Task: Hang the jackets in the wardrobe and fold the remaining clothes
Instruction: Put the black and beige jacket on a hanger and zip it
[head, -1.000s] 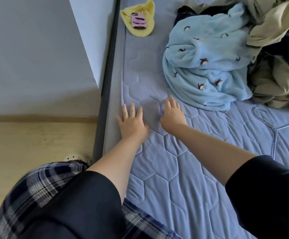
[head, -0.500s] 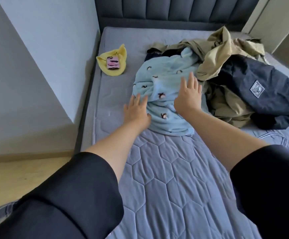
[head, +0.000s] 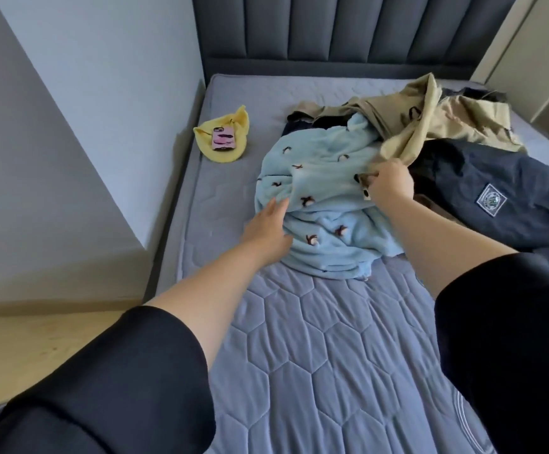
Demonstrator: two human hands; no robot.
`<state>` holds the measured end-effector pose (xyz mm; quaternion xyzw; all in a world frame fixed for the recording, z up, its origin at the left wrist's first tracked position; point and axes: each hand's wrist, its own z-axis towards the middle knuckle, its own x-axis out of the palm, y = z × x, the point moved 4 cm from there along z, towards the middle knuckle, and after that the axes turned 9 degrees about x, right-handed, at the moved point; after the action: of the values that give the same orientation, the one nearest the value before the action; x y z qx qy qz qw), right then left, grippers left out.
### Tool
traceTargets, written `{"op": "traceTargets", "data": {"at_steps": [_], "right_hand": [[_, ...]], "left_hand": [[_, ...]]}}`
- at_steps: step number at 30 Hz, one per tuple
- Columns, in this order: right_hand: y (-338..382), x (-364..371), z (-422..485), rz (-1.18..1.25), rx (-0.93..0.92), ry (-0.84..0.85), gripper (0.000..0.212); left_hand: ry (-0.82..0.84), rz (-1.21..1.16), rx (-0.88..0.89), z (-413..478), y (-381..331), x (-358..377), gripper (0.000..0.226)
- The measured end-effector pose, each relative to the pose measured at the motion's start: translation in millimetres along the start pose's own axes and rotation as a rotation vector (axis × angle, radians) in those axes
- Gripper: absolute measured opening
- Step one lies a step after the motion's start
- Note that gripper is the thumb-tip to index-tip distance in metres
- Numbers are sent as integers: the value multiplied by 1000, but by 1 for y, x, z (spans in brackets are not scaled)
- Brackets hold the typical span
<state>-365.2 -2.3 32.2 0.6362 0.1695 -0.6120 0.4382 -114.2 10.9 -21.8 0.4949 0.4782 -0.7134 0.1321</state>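
Pale blue fleece garment (head: 322,204), dotted with small dark-and-white motifs, lies crumpled near the middle of the grey-blue hexagon-quilted mattress (head: 315,348), at the front of a heap of clothes. The right hand (head: 389,183) is curled into a fist at the fleece's upper right edge, gripping bunched fabric where the blue cloth meets a khaki cotton jacket (head: 423,126); which of the two it holds, or both, cannot be told, since the fingers are turned away. The left hand (head: 268,226) lies with straight fingers against the fleece's left edge, holding nothing. Behind and over the fleece the khaki jacket sprawls, its shape lost in folds. A navy jacket with a square woven badge (head: 495,198) lies to the right, partly under the khaki and cut off by the right black sleeve (head: 512,339). Dark cloth peeks out beneath the pile, unidentifiable. Near the wall, well apart, a pink patterned phone (head: 224,139) rests on a yellow cloth (head: 225,154). A dark padded headboard (head: 348,27) stands at the far end.
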Motion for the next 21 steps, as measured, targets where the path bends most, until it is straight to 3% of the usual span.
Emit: {"op": "traceTargets", "data": {"at_steps": [4, 7, 9, 10, 12, 13, 14, 16, 18, 21], "right_hand": [[60, 17, -56, 367, 9, 285, 23], [110, 20, -128, 755, -167, 735, 41], [135, 24, -175, 847, -309, 1055, 33], [142, 31, -187, 843, -362, 1049, 25], [142, 50, -187, 656, -382, 650, 16], [134, 63, -186, 494, -330, 435, 24], [123, 82, -192, 355, -256, 382, 35], [92, 135, -220, 155, -118, 632, 61], [70, 179, -261, 86, -93, 833, 74], [70, 196, -274, 304, -5, 772, 65]], "left_hand": [[-256, -381, -272, -19, 44, -19, 52], [-332, -905, -517, -47, 77, -15, 23], [-365, -1351, -593, -73, 88, -13, 29], [-366, -1481, -586, -86, 96, -12, 39], [-340, -1558, -613, -116, 113, -6, 57], [-308, -1545, -677, -135, 121, -1, 60], [-268, -1503, -747, -153, 128, 7, 60], [-165, -1430, -828, -180, 132, 23, 54], [-73, -1306, -831, -197, 134, 32, 40], [-25, -1162, -754, -201, 133, 34, 25]]}}
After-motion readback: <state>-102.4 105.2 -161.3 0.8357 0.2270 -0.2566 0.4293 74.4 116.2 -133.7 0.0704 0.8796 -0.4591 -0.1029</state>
